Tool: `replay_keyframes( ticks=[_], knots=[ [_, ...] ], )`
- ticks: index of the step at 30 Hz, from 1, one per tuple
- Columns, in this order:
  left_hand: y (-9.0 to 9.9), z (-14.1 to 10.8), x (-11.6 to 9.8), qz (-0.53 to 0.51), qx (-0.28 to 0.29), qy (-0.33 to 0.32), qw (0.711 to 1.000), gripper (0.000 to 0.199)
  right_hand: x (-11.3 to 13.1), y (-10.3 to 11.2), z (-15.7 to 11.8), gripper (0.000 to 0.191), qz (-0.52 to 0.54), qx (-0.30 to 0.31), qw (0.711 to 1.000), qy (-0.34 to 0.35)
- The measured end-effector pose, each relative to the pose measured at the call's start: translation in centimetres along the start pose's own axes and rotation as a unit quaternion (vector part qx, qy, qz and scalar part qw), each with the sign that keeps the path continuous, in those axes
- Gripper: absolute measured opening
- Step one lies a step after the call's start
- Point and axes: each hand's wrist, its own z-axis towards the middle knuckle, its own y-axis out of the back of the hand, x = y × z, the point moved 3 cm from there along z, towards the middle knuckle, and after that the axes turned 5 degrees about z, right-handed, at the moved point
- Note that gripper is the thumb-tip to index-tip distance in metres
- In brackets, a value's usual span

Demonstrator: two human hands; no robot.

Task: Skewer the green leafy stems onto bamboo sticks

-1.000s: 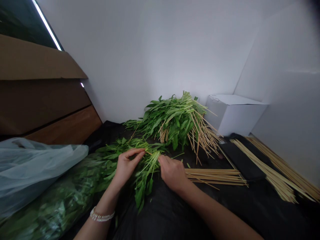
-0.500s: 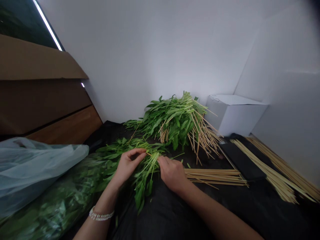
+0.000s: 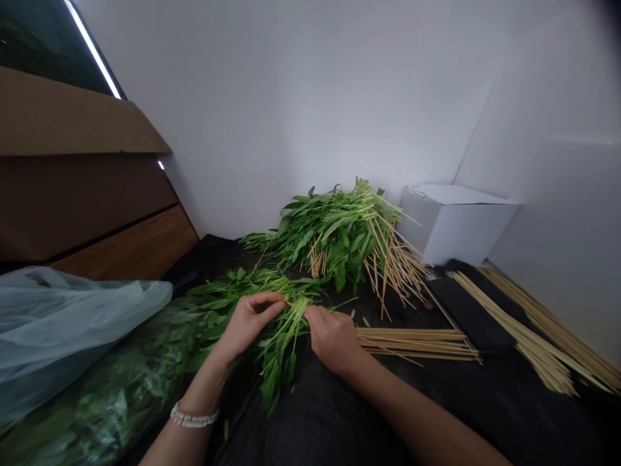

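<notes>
The left hand (image 3: 247, 322) has slipped slightly lower, pinching water spinach stems (image 3: 286, 336); the right hand (image 3: 334, 340) grips them too, its fingertips hidden.

The left hand (image 3: 250, 321) is turned palm-inward, its fingers (image 3: 264, 303) curled over and closed toward the thumb in a pinch. The right hand (image 3: 332, 340) sits just beside it, not touching, back upward, fingers bent down and closed. The left forearm (image 3: 194, 395) and right forearm (image 3: 417, 414) angle inward from the bottom edge, wrists slightly bent.
</notes>
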Motion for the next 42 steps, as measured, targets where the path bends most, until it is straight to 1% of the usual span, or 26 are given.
replay_keyframes(
  ticks=[9, 11, 13, 14, 16, 17, 19, 21, 24, 26, 28, 30, 32, 34, 37, 39, 42],
  knots=[
    [-0.6, 0.0, -0.4, -0.010, 0.021, -0.002, 1.000, 0.028, 0.0, -0.1, -0.1, 0.017, 0.004, 0.004, 1.000, -0.001],
    [-0.3, 0.0, -0.4, 0.001, 0.019, -0.005, 1.000, 0.031, 0.0, 0.0, 0.0, 0.017, 0.007, -0.004, 1.000, 0.000],
    [0.2, -0.1, -0.3, 0.009, 0.012, -0.015, 1.000, 0.038, 0.2, 0.2, 0.0, 0.018, 0.018, -0.008, 1.000, 0.017],
    [0.6, -0.1, -0.3, 0.006, -0.001, -0.019, 1.000, 0.043, 0.4, 0.3, 0.1, 0.019, 0.026, -0.006, 0.999, 0.035],
    [1.4, 0.0, -0.1, -0.014, -0.048, -0.018, 0.999, 0.054, 1.0, 0.7, 0.0, 0.020, 0.047, 0.003, 0.995, 0.085],
    [1.8, 0.0, 0.1, -0.024, -0.075, -0.015, 0.997, 0.057, 1.3, 0.9, 0.0, 0.021, 0.055, 0.005, 0.992, 0.113],
    [2.4, 0.3, 0.4, -0.022, -0.120, -0.012, 0.993, 0.054, 2.0, 1.2, -0.1, 0.021, 0.061, 0.006, 0.986, 0.157],
    [2.4, 0.5, 0.7, 0.011, -0.128, -0.020, 0.992, 0.046, 2.3, 1.4, -0.2, 0.020, 0.058, 0.004, 0.983, 0.175],
    [1.9, 0.9, 1.0, 0.108, -0.100, -0.060, 0.987, 0.037, 2.4, 1.3, -0.3, 0.018, 0.051, 0.011, 0.984, 0.172],
    [1.5, 0.9, 1.1, 0.190, -0.071, -0.105, 0.974, 0.028, 2.3, 1.2, -0.3, 0.018, 0.049, 0.015, 0.984, 0.168],
    [1.1, 0.9, 1.1, 0.259, -0.038, -0.146, 0.954, 0.022, 2.2, 1.0, -0.3, 0.017, 0.048, 0.021, 0.985, 0.167],
    [1.0, 0.9, 1.0, 0.300, -0.009, -0.173, 0.938, 0.022, 2.3, 0.9, -0.2, 0.016, 0.049, 0.026, 0.985, 0.165],
    [1.1, 0.8, 0.9, 0.324, 0.003, -0.187, 0.927, 0.025, 2.4, 0.8, -0.2, 0.015, 0.049, 0.030, 0.985, 0.165],
    [1.5, 0.9, 0.9, 0.331, -0.019, -0.187, 0.925, 0.030, 2.5, 0.8, -0.2, 0.014, 0.048, 0.032, 0.984, 0.166],
    [2.1, 1.1, 1.3, 0.324, -0.056, -0.163, 0.930, 0.035, 2.5, 0.9, -0.3, 0.013, 0.046, 0.037, 0.985, 0.163],
    [2.2, 1.3, 1.9, 0.336, -0.054, -0.147, 0.929, 0.034, 2.5, 0.8, -0.3, 0.012, 0.045, 0.042, 0.985, 0.163],
    [1.9, 1.4, 2.9, 0.388, -0.045, -0.134, 0.911, 0.035, 2.4, 0.6, -0.3, 0.011, 0.046, 0.045, 0.984, 0.167]
  ],
)
